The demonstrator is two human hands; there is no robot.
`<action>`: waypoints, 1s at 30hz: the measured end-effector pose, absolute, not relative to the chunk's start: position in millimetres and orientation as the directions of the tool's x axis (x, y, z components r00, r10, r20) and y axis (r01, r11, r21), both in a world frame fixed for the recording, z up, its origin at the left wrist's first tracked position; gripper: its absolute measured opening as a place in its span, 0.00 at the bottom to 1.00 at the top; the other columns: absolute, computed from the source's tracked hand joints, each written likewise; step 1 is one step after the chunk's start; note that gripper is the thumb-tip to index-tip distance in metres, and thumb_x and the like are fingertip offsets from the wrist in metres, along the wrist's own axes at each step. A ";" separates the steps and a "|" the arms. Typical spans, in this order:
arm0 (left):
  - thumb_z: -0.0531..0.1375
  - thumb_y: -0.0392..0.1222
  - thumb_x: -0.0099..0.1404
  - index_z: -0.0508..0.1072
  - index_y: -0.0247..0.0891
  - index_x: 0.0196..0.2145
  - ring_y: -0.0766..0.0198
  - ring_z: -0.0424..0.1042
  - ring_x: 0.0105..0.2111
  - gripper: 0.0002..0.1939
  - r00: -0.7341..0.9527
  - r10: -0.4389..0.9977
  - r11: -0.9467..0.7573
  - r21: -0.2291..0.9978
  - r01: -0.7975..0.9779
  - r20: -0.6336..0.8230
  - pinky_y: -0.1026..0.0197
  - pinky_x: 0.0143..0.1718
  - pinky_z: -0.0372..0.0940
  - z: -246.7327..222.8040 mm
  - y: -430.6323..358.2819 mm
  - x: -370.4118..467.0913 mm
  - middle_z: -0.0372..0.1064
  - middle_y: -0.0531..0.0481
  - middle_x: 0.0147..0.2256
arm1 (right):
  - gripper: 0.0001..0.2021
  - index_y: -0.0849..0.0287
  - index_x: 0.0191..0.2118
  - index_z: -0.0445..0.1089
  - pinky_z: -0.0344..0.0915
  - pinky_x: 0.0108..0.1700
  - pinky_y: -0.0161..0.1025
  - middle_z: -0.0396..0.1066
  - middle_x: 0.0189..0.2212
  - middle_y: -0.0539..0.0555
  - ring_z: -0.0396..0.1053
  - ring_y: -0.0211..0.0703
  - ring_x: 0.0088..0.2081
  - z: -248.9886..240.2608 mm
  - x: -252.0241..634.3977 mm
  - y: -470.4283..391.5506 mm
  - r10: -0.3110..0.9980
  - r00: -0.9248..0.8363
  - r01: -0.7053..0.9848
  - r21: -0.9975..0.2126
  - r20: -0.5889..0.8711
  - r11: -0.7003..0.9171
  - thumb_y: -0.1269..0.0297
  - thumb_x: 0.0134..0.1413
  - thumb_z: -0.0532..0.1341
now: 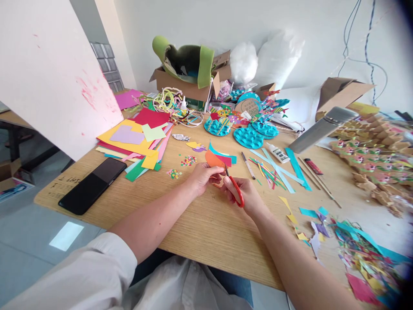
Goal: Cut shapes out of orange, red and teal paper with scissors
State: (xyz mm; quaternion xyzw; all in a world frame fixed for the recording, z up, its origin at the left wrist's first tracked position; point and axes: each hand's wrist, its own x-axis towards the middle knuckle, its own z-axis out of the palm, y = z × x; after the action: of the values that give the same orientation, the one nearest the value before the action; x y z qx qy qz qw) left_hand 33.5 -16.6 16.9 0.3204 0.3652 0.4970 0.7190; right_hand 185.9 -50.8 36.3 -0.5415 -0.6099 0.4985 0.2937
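Both bare forearms reach forward from the lower corners and converge over the tabletop (180,232). The left hand (206,177) pinches between thumb and fingers, its wrist nearly straight, a pale sleeve ending near the elbow. The right hand (242,193) is curled closed beside it, thumb uppermost.

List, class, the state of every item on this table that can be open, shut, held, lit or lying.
Red-handled metal scissors: held in the right hand, blade opening unclear
Curved orange paper piece: held in the left hand
Flat black phone: face up, screen dark
Silver metal flask: lid on
White plastic glue bottle: on its side
Brown cardboard box under the green bag: open
Coloured paper scraps: loose, scattered
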 end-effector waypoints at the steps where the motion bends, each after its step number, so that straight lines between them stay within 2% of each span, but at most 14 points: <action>1: 0.68 0.40 0.45 0.75 0.32 0.27 0.68 0.68 0.24 0.11 0.241 0.948 0.302 0.826 -0.476 -0.208 0.63 0.27 0.62 17.1 -16.9 33.6 0.72 0.49 0.26 | 0.30 0.60 0.21 0.67 0.50 0.17 0.33 0.62 0.12 0.48 0.57 0.34 0.14 36.4 185.7 -50.8 0.954 -0.236 0.364 -0.927 -0.185 -0.090 0.32 0.46 0.62; 10: 0.68 0.39 0.45 0.75 0.32 0.25 0.70 0.67 0.23 0.09 0.244 0.946 0.310 0.824 -0.475 -0.215 0.64 0.27 0.61 20.6 -17.1 33.0 0.72 0.49 0.26 | 0.31 0.61 0.20 0.66 0.50 0.18 0.32 0.62 0.11 0.49 0.57 0.33 0.14 36.8 184.6 -51.3 0.954 -0.230 0.359 -0.928 -0.194 -0.102 0.31 0.44 0.62; 16: 0.67 0.39 0.48 0.75 0.32 0.25 0.70 0.67 0.23 0.08 0.257 0.944 0.301 0.859 -0.414 -0.207 0.64 0.27 0.60 19.7 -15.8 31.4 0.71 0.49 0.25 | 0.32 0.61 0.21 0.67 0.51 0.19 0.33 0.63 0.12 0.49 0.59 0.34 0.14 41.3 184.1 -52.7 0.946 -0.244 0.344 -0.931 -0.213 -0.121 0.30 0.43 0.62; 30: 0.66 0.39 0.48 0.74 0.32 0.24 0.70 0.66 0.22 0.07 0.274 0.939 0.304 0.870 -0.389 -0.206 0.65 0.26 0.60 20.1 -13.9 29.5 0.71 0.49 0.23 | 0.30 0.61 0.23 0.68 0.51 0.19 0.33 0.62 0.12 0.48 0.58 0.34 0.15 44.2 185.1 -54.0 0.940 -0.260 0.332 -0.935 -0.221 -0.128 0.32 0.46 0.62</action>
State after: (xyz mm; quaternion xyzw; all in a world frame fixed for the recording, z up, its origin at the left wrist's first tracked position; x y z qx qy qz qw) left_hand 29.5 -13.9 20.1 0.3610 0.3814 0.4665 0.7118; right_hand 185.1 -54.0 44.2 -0.5354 -0.5938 0.5267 0.2887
